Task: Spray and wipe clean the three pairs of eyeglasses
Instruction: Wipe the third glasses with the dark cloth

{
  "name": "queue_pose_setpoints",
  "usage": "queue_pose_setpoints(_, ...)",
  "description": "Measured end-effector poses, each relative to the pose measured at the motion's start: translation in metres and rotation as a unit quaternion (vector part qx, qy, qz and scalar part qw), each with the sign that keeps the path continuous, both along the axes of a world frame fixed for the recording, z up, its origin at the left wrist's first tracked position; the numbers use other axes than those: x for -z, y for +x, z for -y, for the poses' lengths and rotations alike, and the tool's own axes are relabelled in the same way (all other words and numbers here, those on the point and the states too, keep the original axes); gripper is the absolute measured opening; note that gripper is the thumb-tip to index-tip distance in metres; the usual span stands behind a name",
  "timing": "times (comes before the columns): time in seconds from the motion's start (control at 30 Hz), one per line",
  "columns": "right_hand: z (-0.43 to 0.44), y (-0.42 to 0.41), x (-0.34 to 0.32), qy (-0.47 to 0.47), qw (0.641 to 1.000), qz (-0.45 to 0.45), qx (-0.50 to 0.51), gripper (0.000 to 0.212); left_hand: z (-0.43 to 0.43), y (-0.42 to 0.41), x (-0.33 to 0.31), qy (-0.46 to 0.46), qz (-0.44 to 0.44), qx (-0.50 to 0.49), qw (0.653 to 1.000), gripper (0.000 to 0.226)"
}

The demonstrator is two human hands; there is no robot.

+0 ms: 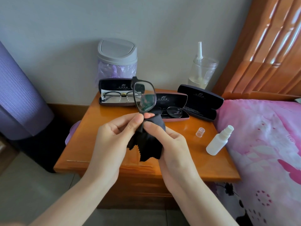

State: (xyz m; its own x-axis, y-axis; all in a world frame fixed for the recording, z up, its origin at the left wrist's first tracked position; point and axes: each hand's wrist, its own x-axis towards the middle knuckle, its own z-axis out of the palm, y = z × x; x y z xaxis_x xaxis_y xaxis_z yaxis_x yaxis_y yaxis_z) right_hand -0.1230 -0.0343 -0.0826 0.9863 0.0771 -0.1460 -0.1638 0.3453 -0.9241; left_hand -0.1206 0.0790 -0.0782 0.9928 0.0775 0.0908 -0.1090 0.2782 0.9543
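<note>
The pink-covered bed point(263, 144) fills your right side, and the wooden nightstand point(101, 144) sits just beside it, under your hands. At its back stand a grey swing-lid bin point(117, 57) and a clear jar point(203, 70). 3 dark glasses cases lie open across the top: the left case point(105, 84) holds 1 pair of glasses point(114, 95), the middle case point(172, 98) holds a 2nd pair point(174, 111), and the right case point(200, 103) lies nearest the bed. Your left hand point(114, 139) pinches the lower end of the 3rd pair point(144, 95), a dark-framed one held on end above the nightstand, in front of the cases. Your right hand point(169, 144) grips a black cloth point(146, 144), thumb and fingers pressing it round the lower part of that frame, so the lower lens is hidden. A white spray bottle point(218, 141) lies tilted at the nightstand's right edge, against the bedding, nozzle bare. A small clear cap point(200, 132) stands just beside it.
</note>
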Motion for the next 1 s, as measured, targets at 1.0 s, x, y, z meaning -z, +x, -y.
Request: queue_pose_setpoints(1.0,0.001,-0.005,0.003,-0.109,0.987,0.097,-0.063,0.01,-0.011,0.011,-0.001,-0.115,-0.047,-0.042,0.991,0.024)
